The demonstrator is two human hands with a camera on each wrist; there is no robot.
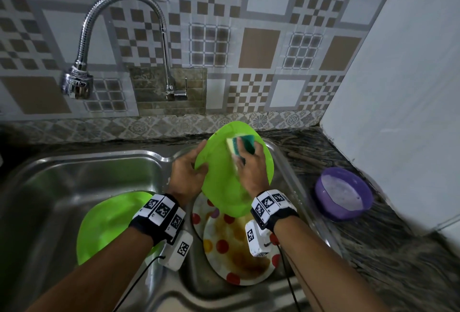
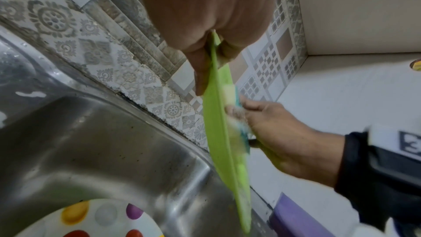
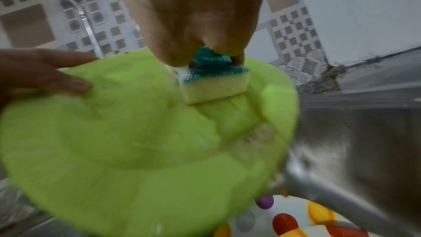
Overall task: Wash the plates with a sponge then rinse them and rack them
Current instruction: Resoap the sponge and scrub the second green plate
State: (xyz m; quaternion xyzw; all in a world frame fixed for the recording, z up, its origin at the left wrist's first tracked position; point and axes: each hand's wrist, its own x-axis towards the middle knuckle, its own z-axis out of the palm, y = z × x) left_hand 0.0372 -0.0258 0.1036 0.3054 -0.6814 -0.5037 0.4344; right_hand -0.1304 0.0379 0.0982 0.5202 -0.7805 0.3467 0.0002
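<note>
A lime green plate (image 1: 224,177) (image 2: 218,132) (image 3: 136,141) is held tilted above the right sink basin. My left hand (image 1: 189,175) (image 2: 205,33) grips its left rim, thumb on the face. My right hand (image 1: 251,167) (image 3: 193,24) (image 2: 273,132) holds a yellow sponge with a teal scrub side (image 1: 240,146) (image 3: 212,86) (image 2: 230,95) pressed on the plate's upper face. Under it lie two dirty white plates with coloured dots (image 1: 239,249) (image 2: 91,221) (image 3: 307,223). A second green plate (image 1: 109,224) rests in the left basin.
A steel double sink (image 1: 74,175) sits in a dark stone counter (image 1: 385,249). A flexible chrome faucet (image 1: 82,63) hangs over the left basin. A purple bowl of soapy water (image 1: 343,194) stands on the counter to the right, near a white wall.
</note>
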